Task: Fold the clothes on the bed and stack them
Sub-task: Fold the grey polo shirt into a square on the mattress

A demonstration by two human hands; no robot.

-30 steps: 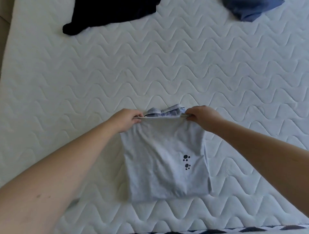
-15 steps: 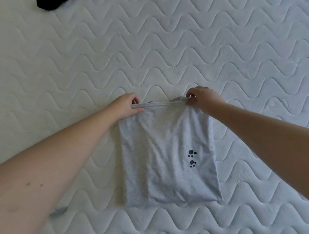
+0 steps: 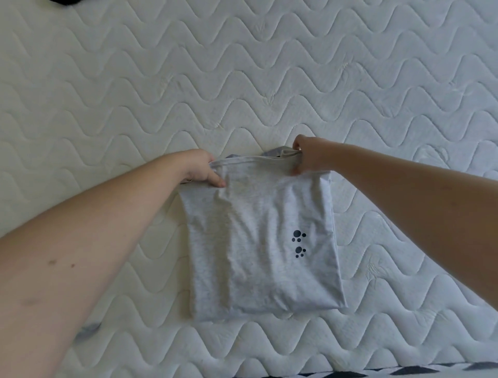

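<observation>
A light grey shirt [image 3: 258, 242] with two small dark paw prints lies folded into a rectangle on the white quilted mattress [image 3: 242, 81], near its front edge. My left hand [image 3: 202, 170] pinches the far left corner of the fold. My right hand [image 3: 307, 156] pinches the far right corner, where a bluish inner layer peeks out behind the top edge. Both hands hold the far edge a little above the layers below.
A sliver of a black garment [image 3: 64, 2] shows at the top left edge of the view. A black and white patterned strip [image 3: 404, 371] runs along the mattress's near edge at the bottom right.
The view has dropped towards the mattress, so the black and blue garments at the far side have left the frame. Both hands have kept their grip on the shirt's far edge.
</observation>
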